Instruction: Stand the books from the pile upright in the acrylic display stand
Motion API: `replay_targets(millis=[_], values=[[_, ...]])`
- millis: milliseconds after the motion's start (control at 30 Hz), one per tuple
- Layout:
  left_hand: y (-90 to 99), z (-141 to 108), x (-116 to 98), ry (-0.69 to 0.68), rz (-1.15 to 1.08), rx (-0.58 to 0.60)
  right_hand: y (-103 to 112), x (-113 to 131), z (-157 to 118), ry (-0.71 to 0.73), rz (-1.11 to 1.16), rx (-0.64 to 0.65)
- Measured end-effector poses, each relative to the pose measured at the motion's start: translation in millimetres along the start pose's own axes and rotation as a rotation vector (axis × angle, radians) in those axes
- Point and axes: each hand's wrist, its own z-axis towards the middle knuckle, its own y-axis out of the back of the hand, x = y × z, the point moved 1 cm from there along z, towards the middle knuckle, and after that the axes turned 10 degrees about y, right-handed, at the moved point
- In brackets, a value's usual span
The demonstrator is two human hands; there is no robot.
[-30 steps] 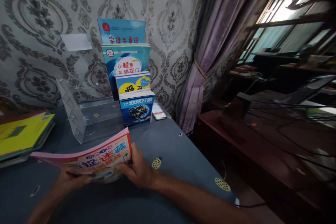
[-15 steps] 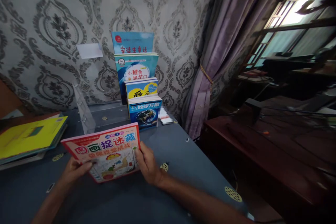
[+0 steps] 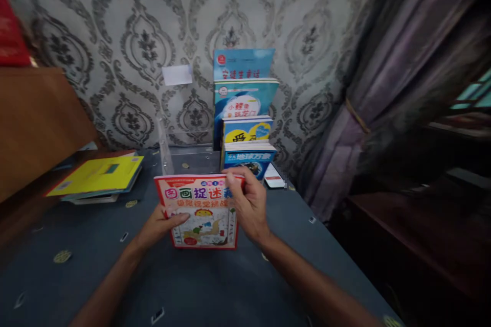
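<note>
A red-bordered picture book is held upright, cover facing me, low over the table. My left hand grips its left edge, thumb across the cover. My right hand is closed on its upper right corner and hides the end of the title. Just behind stands a clear stand with a white label. To its right, upright books rise in steps, from a small blue book in front to a tall light-blue one at the back.
On the left lies a stack with a yellow book on top, beside a brown wooden box. A phone rests right of the upright books. The blue-grey tablecloth ends at a right edge near a purple curtain.
The view has turned left, so things appear further right. The red-bordered book is more upright and level. My right hand has moved from its right side up to the top corner.
</note>
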Motion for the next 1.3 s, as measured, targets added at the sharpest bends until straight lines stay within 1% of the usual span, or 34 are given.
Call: replay_targets(millis=[33,100,167,200,267,333,400,467,500,533,600,667,733,800,833,900,967,1000,1067,1100,1200,1233,1300], values=[[-1.1,-3.0,-6.0,-0.034,-0.030,0.030,0.1,0.3,-1.0,0.015,-0.018,-0.027],[4.2,-7.2,-20.8,-0.077,-0.062,0.098,2.5,-1.2,-2.9,0.049,-0.044,-0.091],[17.6,-9.7,-37.5,-0.087,-0.021,0.131,7.3,-4.5,-3.8,0.079,-0.061,-0.117],[25.2,-10.6,-45.9,-0.083,0.012,0.158,10.0,-5.8,-3.8,0.097,-0.081,-0.101],[38.1,-11.9,-61.5,-0.083,0.122,0.223,14.4,-5.2,-3.4,0.165,-0.174,-0.024],[44.6,-13.2,-75.0,-0.140,0.307,0.241,15.1,1.1,-3.4,0.278,-0.313,0.062],[43.5,-15.3,-85.7,-0.239,0.508,0.218,10.4,11.0,-4.4,0.390,-0.398,0.165],[37.0,-18.5,-92.7,-0.336,0.668,0.222,2.9,19.1,-6.5,0.438,-0.373,0.290],[33.4,-20.3,-94.9,-0.374,0.724,0.237,0.1,20.9,-8.1,0.425,-0.333,0.336],[30.4,-22.0,-96.3,-0.397,0.769,0.262,-1.1,20.7,-10.3,0.391,-0.287,0.354],[27.9,-24.5,-97.3,-0.397,0.815,0.318,3.0,14.7,-17.4,0.267,-0.200,0.322],[30.8,-25.5,-98.2,-0.369,0.826,0.346,13.9,3.5,-28.7,0.125,-0.140,0.282],[36.6,-26.5,-101.3,-0.380,0.837,0.310,27.0,-9.8,-41.5,0.033,-0.122,0.316],[40.6,-29.7,-106.4,-0.424,0.888,0.234,38.1,-24.1,-51.5,-0.005,-0.125,0.391],[40.3,-32.6,-108.7,-0.440,0.938,0.206,42.2,-31.6,-54.5,-0.021,-0.117,0.421],[33.3,-41.1,-109.7,-0.459,1.085,0.192,47.5,-47.8,-56.1,-0.076,-0.052,0.448],[18.3,-51.6,-101.8,-0.469,1.251,0.203,50.6,-64.5,-53.8,-0.150,0.066,0.436],[9.0,-57.0,-93.5,-0.469,1.324,0.201,52.4,-72.6,-52.2,-0.173,0.116,0.426],[-10.7,-67.5,-68.7,-0.446,1.433,0.269,58.3,-86.8,-50.4,-0.175,0.134,0.404],[-19.7,-72.4,-53.4,-0.419,1.462,0.319,62.6,-92.4,-50.5,-0.148,0.096,0.426],[-39.7,-86.2,-7.3,-0.390,1.484,0.548,77.9,-100.8,-55.2,-0.051,-0.077,0.595],[-43.2,-89.8,5.5,-0.371,1.511,0.574,81.8,-100.5,-57.5,-0.034,-0.118,0.653],[-46.6,-95.5,24.3,-0.361,1.530,0.554,83.3,-94.0,-62.4,-0.030,-0.150,0.717]])
